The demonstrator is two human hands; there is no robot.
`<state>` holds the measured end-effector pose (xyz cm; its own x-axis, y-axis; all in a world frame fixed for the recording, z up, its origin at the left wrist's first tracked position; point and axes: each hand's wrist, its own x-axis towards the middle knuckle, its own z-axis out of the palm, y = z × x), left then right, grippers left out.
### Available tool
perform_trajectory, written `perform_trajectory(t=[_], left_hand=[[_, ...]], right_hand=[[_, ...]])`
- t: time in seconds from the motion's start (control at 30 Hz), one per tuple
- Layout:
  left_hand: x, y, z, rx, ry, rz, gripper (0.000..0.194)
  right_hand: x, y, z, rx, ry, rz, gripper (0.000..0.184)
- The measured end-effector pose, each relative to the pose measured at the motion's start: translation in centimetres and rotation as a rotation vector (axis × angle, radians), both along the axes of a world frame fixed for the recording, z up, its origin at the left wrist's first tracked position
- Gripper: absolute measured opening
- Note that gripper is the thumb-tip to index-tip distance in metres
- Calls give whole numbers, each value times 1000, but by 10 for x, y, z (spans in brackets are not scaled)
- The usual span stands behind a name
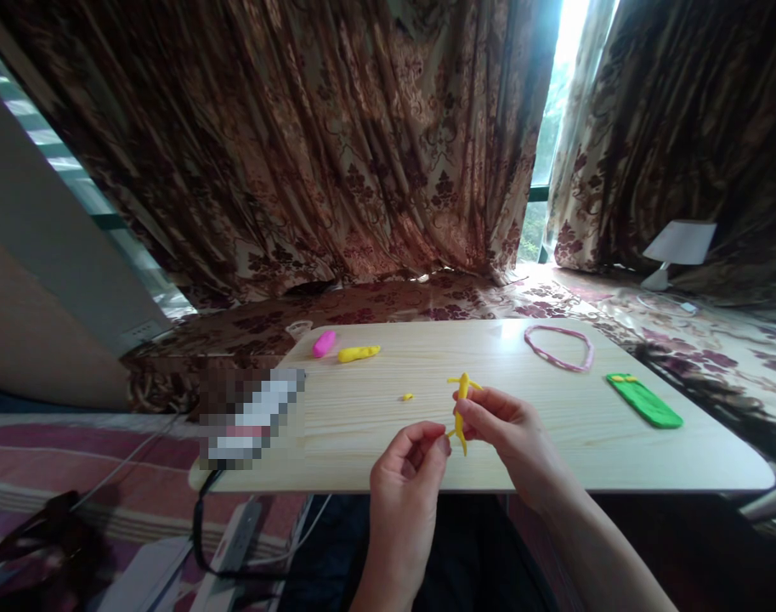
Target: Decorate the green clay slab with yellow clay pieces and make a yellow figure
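A small yellow clay figure (462,399) with thin limbs is held above the front part of the table. My right hand (506,421) pinches its body between thumb and fingers. My left hand (413,463) is closed at the figure's lower left, its thumb and forefinger pinching a thin yellow limb. A little yellow clay bit (407,397) lies on the table, left of the figure. Farther back rest a longer yellow clay lump (358,354) and a pink clay lump (324,344).
On the wooden table (489,344) lie a pink ring (559,367) at back right and a green clay slab (646,401) with yellow bits at right. A blurred-out object (257,416) occupies the left edge. A power strip (238,540) with cables is below left; a lamp (679,242) stands beyond.
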<state>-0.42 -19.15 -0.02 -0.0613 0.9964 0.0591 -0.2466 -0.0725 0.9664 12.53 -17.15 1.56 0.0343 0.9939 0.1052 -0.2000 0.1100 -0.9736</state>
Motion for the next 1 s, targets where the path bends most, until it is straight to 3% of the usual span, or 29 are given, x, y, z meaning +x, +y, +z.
perform_trajectory(t=[0.63, 1.0], left_hand=[[-2, -2, -6, 177, 298, -20, 13], [-2, -3, 3, 193, 255, -41, 12]], right_hand=[[-1, 1, -1, 1, 29, -9, 22], [-3, 0, -2, -14, 16, -28, 20]])
